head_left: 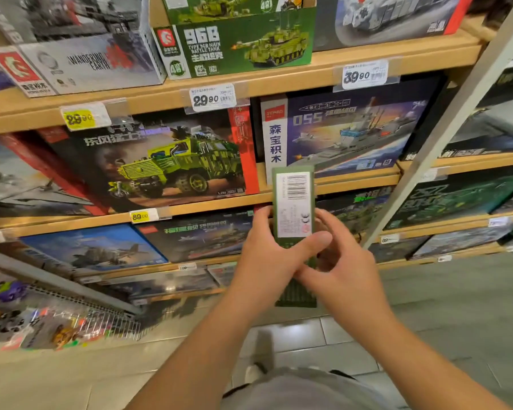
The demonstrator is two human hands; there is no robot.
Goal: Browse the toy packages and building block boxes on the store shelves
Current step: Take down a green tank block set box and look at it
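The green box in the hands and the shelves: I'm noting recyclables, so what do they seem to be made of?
Green box: printed cardboard by its look, with flat faces, crisp folded edges and a white barcode label; both hands, left and right, grip it. Shelves: pale tan board, matte, possibly wood or laminate; no grain shows, so it stays open.

Place: we stand in a toy shop aisle.
Shelving: we see wooden shelves (pixel 279 81) stacked with building block boxes, such as a green tank box (pixel 234 48) and a warship box (pixel 347 134).
Pricing: we read price tags (pixel 212 98) clipped along shelf edges.
Floor: we see grey tiles (pixel 323 344).
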